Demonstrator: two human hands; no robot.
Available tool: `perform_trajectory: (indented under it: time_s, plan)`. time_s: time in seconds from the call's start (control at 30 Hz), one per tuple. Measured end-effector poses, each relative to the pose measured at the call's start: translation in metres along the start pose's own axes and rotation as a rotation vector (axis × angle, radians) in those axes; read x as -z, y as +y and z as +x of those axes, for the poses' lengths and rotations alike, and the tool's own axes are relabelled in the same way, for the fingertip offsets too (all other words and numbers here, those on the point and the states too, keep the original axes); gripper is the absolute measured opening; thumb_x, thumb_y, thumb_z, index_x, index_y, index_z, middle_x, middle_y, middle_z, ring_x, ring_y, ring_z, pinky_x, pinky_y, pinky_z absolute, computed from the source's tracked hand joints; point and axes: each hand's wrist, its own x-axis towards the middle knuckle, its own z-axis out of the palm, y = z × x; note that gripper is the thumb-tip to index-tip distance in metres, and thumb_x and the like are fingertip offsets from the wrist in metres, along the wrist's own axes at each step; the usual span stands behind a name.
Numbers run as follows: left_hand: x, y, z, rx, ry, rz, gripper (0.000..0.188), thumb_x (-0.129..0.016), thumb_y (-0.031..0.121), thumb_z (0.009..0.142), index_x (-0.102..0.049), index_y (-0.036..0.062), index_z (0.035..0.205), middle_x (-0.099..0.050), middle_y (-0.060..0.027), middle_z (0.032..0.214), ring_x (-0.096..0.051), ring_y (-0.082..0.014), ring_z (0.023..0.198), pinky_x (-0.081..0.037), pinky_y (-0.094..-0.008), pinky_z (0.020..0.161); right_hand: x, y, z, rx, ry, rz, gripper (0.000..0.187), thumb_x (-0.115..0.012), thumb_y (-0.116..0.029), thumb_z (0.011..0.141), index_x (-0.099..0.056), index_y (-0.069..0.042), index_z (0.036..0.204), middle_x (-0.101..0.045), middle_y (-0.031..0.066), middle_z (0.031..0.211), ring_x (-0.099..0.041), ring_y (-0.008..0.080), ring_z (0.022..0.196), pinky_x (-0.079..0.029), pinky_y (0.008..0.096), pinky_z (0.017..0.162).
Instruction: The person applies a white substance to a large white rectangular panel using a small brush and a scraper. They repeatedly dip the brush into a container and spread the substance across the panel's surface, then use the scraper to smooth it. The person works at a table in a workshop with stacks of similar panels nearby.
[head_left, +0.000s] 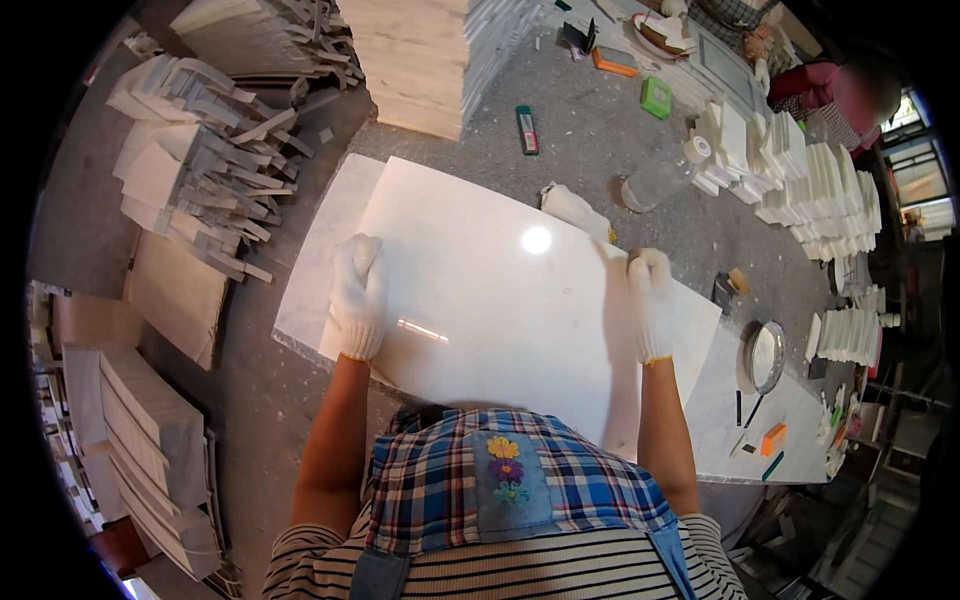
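Head view, white slab: the glossy white slab [500, 290] lies flat before the person, on top of another pale slab [338, 205] that shows along its left side.
Left hand: the white-gloved left hand [358, 295] rests at the slab's left edge, fingers together; whether its grip is closed on the edge I cannot tell.
Right hand: the right hand [652, 300], gloved too, is at the slab's far edge toward the right; its fingertips are unclear, so its grip cannot be told either.
Beyond the far edge: a crumpled white cloth [578, 210] and a clear bottle [660, 178] on the grey counter [575, 150].
Right side: a round dish [767, 357] and an orange block [773, 440].
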Motion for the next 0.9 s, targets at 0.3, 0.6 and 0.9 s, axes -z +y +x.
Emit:
perform_trajectory:
  time_s: [0.3, 0.6, 0.9]
  plan:
    - [-0.002, -0.016, 0.000, 0.014, 0.013, 0.005, 0.030, -0.064, 0.007, 0.106, -0.059, -0.0005, 0.134, -0.070, -0.0015, 0.101, -0.055, -0.0041, 0.073, -0.047, -0.0209, 0.063, -0.014, -0.015, -0.001, 0.536, -0.212, -0.457, 0.021, -0.066, -0.023, 0.099, -0.073, -0.016, 0.118, -0.072, 0.0145, 0.097, -0.070, 0.0380, 0.091, -0.054, 0.0476, 0.081]
    - [-0.001, 0.001, 0.000, 0.016, -0.014, 0.039, 0.030, -0.064, 0.008, 0.106, -0.059, -0.0013, 0.134, -0.068, -0.0016, 0.102, -0.057, -0.0054, 0.077, -0.050, -0.0222, 0.069, -0.010, -0.005, 0.030, 0.788, -0.375, -0.717, 0.039, -0.066, -0.020, 0.099, -0.070, -0.029, 0.137, -0.069, 0.0120, 0.088, -0.070, 0.0351, 0.081, -0.053, 0.0476, 0.069]
    - [0.001, 0.001, 0.000, 0.008, -0.016, 0.058, 0.024, -0.060, 0.004, 0.107, -0.058, -0.0026, 0.130, -0.066, -0.0035, 0.111, -0.058, -0.0074, 0.081, -0.050, -0.0226, 0.071, -0.003, -0.016, 0.031, 0.858, -0.473, -0.792, 0.040, -0.064, -0.017, 0.098, -0.067, -0.030, 0.136, -0.066, 0.0108, 0.085, -0.069, 0.0335, 0.079, -0.053, 0.0473, 0.067]
